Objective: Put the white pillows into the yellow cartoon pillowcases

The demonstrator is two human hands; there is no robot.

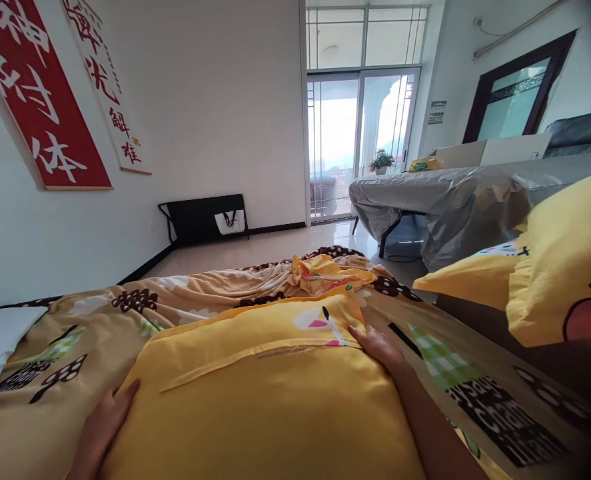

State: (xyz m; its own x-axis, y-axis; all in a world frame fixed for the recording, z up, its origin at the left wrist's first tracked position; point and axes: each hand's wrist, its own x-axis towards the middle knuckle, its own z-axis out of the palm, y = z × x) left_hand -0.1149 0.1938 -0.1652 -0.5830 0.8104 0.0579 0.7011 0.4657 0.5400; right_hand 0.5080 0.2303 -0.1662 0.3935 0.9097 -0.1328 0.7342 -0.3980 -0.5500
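A plump yellow pillow (265,400) lies in front of me, its back side with the overlapping flap opening facing up. Part of a white and pink printed pattern shows near its far right corner. My left hand (106,420) holds the pillow's left edge, thumb on top and the other fingers mostly hidden. At the right edge, close to the far corner, my right hand (378,345) grips the pillow, with some fingers out of sight. Beyond it, a crumpled yellow printed cloth (328,273) rests on the patterned brown blanket (175,293).
Two more yellow pillows (565,267) are stacked at the right. A white item (5,340) lies at the left edge. A plastic-covered table (425,190) stands back right, bearing a potted plant (381,160). A black folded panel (195,220) leans on the wall.
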